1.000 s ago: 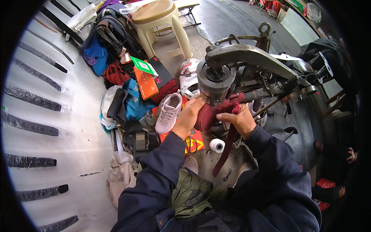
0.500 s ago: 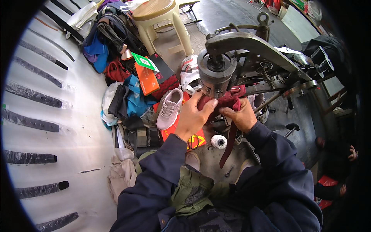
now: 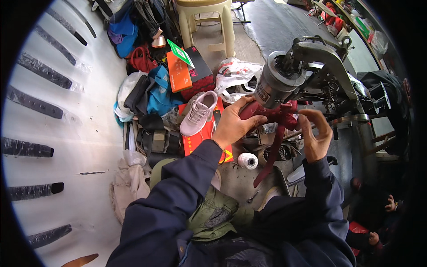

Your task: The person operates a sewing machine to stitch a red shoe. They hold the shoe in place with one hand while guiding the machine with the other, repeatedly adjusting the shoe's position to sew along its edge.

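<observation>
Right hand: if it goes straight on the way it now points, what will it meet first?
The right hand would probably meet the dark red strapped item first, just to its left; whether they already touch is unclear.

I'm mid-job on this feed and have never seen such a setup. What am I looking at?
No robot here: it's a fisheye view from a camera on a person's head, looking down, so straight edges bend. The left hand grips a dark red strapped piece at the round head of a metal machine. The right hand has its fingers at the piece's right side; whether they pinch it is unclear. Left of the left hand sits a pink shoe; between the forearms, a white spool.
</observation>
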The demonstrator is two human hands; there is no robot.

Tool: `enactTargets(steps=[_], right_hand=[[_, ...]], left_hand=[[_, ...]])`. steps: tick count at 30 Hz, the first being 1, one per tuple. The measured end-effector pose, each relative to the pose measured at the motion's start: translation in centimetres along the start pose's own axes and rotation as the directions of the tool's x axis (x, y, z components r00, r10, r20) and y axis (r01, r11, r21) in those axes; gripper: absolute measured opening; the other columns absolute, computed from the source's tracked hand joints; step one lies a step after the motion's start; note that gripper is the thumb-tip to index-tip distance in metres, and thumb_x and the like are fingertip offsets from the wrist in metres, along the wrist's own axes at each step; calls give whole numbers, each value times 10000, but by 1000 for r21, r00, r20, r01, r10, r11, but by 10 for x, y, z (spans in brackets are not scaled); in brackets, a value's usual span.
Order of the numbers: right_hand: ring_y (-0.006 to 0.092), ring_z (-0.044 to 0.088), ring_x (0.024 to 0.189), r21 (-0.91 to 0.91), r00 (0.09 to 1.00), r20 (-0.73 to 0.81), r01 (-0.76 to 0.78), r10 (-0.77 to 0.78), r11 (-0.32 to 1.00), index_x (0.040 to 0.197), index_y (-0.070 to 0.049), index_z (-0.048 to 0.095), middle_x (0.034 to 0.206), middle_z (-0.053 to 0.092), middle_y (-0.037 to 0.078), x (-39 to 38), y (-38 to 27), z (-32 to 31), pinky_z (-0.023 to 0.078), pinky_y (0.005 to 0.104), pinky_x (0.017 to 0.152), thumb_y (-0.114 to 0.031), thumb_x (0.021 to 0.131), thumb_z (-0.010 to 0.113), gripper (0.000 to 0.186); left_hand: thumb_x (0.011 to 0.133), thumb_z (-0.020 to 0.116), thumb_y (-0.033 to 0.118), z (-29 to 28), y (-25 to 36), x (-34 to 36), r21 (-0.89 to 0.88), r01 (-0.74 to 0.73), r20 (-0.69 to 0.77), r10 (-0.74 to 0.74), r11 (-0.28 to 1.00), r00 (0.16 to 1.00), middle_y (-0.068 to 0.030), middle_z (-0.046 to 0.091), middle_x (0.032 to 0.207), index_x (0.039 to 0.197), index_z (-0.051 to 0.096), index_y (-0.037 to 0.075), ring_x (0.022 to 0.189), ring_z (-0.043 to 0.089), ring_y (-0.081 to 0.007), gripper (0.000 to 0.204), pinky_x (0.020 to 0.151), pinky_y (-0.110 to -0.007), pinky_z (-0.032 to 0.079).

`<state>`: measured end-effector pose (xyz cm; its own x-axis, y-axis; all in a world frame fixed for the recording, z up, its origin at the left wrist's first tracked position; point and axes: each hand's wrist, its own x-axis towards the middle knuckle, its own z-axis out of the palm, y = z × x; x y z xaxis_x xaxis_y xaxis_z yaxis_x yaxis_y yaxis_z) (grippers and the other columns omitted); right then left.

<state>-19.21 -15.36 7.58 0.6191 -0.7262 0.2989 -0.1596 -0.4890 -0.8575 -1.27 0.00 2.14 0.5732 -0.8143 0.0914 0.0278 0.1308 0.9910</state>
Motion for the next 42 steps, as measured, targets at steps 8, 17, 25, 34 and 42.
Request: enactTargets(steps=[8, 17, 25, 34, 42], right_hand=[[283, 628, 937, -77, 979, 17, 206, -205, 976, 1096, 53, 656, 1044, 613, 138, 6, -2, 46, 502, 328, 841, -41, 824, 750, 303], [162, 611, 868, 134, 994, -62, 103, -95, 986, 1016, 10, 695, 949, 642, 60, 8, -1, 54, 486, 281, 798, -26, 870, 739, 157], [111, 633, 802, 72, 1000, -18, -3, 4, 997, 1054, 29, 698, 913, 681, 42, -4, 48, -54, 504, 253, 735, -32, 924, 694, 144], [293, 695, 919, -503, 952, -47, -283, 302, 817, 1128, -29, 654, 1014, 711, 195, 3, 188, -159, 525, 375, 798, -350, 948, 654, 368], [361, 679, 923, -395, 946, -55, -313, 318, 864, 1112, 46, 621, 990, 695, 236, 2, 173, -127, 513, 382, 817, -264, 969, 624, 341]], left_hand=[[811, 868, 254, 5, -1, 0, -62, 54, -33, -57, 997, 998, -28, 730, 989, 1201, 639, 70, 822, 669, -64, 488, 685, -225, 546], [818, 855, 238, 6, 4, 0, 11, 43, -42, -43, 999, 998, -28, 712, 903, 1122, 643, 75, 748, 652, -60, 405, 621, -223, 526], [842, 829, 203, 4, 5, 1, 19, -37, -5, 37, 999, 999, -26, 719, 1085, 1191, 651, 50, 983, 645, -95, 421, 893, -274, 513], [841, 835, 148, 5, -7, 4, -42, 8, 0, -8, 999, 1000, -17, 722, 1083, 1198, 636, 69, 955, 657, -91, 416, 877, -272, 539], [830, 838, 190, 5, -5, 3, 95, 97, -42, -93, 991, 995, -24, 724, 1034, 1147, 650, 38, 887, 647, -94, 399, 822, -265, 527]])
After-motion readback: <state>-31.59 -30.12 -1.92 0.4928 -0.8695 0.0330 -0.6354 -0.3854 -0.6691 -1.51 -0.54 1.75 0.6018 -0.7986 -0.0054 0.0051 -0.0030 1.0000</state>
